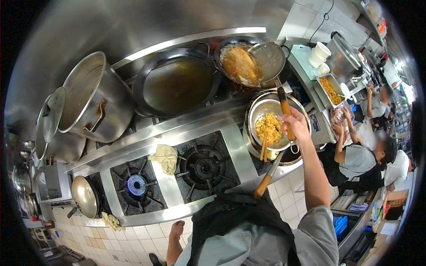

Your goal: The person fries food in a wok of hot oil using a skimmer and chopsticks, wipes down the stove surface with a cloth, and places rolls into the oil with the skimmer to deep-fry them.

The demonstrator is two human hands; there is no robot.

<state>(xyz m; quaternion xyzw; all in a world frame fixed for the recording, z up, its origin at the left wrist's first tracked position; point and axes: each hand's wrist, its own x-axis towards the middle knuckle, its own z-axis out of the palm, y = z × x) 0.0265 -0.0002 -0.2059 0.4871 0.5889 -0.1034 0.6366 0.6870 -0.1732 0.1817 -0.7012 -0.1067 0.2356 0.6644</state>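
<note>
My right hand [296,125] is closed round the wooden handle of a mesh skimmer [267,61]. The skimmer's round head rests over the right side of a wok of bubbling oil [226,75], beside a golden piece of frying food [242,64]. Below the handle is a metal bowl [262,107] holding yellow fried bits [270,127], with wooden chopsticks [265,146] leaning in it. Another wooden-handled tool [265,182] sticks out toward me from under the bowl. Low beside my body, my left hand [177,228] hangs with curled fingers, apart from the stove, and nothing shows in it.
A large wok of dark oil [177,86] stands left of the frying one, then a tall stockpot [95,97]. A blue flame burns on a bare front burner [136,185]. Cloths [164,158] and a pan [84,196] lie nearby. Co-workers [361,157] stand at right.
</note>
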